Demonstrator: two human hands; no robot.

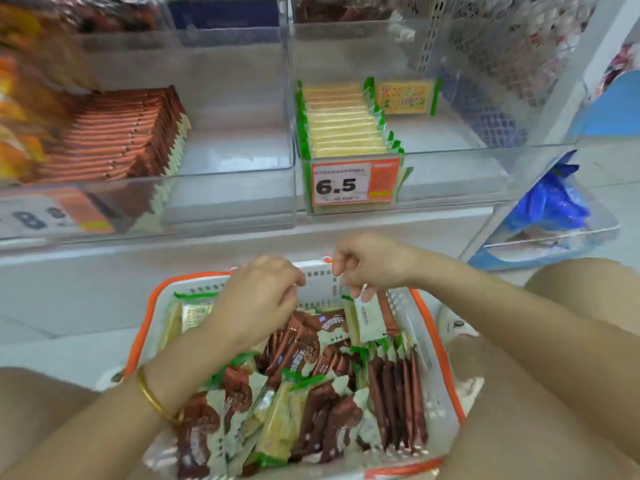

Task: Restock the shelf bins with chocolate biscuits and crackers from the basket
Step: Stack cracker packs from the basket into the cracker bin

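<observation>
Now, head view, the only one. A pale tiled floor (52, 327) meets a white shelf base (104, 268) that runs across mid-frame.

Two clear bins sit above the base:
- The left bin (225, 174), at 11 o'clock, holds a row of brown chocolate biscuit packs (114, 133) on edge against its left side.
- The right bin (450, 150), at 12 to 1 o'clock, holds a row of green-edged cracker packs (343, 123). A price tag (346, 185) on its front reads 6.5.

Blue wrappers (550, 202) lie in a tilted clear box at 3 o'clock. The orange packs at 9 o'clock are too blurred to read.

The basket (429, 327), white with an orange rim, sits at 6 o'clock. Loose packets (294, 393), brown and green mixed, are heaped in it at all angles.

The right hand (370, 265) is over the basket's far right corner. Its fingers are curled and pinch the top edge of a pale packet (370, 322). The packet hangs just below the fingertips, at the hand's 6 o'clock, above the heap. Its long axis is near upright, 12 to 6, with the lower end leaning slightly toward 5 and the printed pale face toward the camera.

The left hand (256, 299), with a gold bangle (152, 396) on the wrist, reaches in from 7 o'clock. Its fingers curl down onto the brown packets at the heap's far end. Whether they hold one cannot be told.
</observation>
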